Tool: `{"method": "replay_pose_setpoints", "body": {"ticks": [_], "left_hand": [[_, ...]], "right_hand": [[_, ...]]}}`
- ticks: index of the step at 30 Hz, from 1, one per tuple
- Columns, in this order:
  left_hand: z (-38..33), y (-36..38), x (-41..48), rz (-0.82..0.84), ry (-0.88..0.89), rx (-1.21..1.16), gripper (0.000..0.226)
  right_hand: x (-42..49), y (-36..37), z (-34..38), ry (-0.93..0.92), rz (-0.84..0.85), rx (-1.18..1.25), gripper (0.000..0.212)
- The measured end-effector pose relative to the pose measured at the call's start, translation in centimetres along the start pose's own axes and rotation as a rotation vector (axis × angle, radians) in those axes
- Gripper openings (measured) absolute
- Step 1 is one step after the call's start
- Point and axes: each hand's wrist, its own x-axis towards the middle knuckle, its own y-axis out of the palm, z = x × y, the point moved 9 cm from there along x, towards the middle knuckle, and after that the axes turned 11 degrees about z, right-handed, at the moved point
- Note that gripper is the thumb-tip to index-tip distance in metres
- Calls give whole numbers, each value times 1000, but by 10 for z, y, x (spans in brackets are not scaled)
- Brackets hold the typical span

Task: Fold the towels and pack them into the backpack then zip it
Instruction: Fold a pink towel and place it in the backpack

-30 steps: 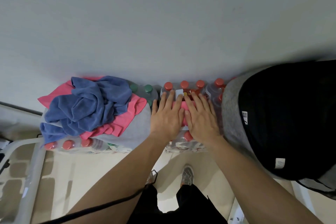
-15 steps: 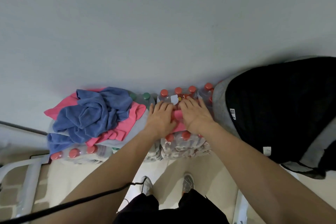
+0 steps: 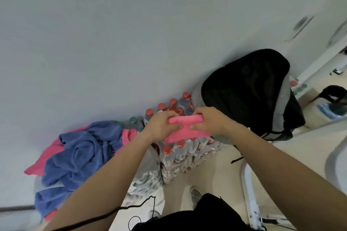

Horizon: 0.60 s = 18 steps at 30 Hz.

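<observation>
- Our left hand grips the left end of the folded pink towel, with the fingers curled round it.
- Our right hand grips the right end of the same towel, also with curled fingers.
- From the head view, the 2 hands hold this towel over the pack of bottles, which have red caps.
- The backpack, black and grey, stands just right of the bottles, by the white wall.
- At the left, a blue towel lies crumpled on a second pink towel, well apart from the backpack.
</observation>
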Motion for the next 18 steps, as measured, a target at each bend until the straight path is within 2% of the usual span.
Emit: {"method": "replay_pose_setpoints", "body": {"ticks": [4, 8, 15, 18], "left_hand": [[-37, 1, 19, -9, 57, -46, 20], [-61, 1, 43, -102, 40, -107, 27], [-88, 20, 89, -190, -49, -234, 46], [-100, 26, 110, -197, -31, -162, 48]], "right_hand": [[-37, -34, -32, 80, -189, 197, 36], [-60, -57, -72, 90, -327, 415, 42], [-51, -86, -138, 207, -498, 352, 50], [-35, -98, -157, 228, -518, 322, 55]]}}
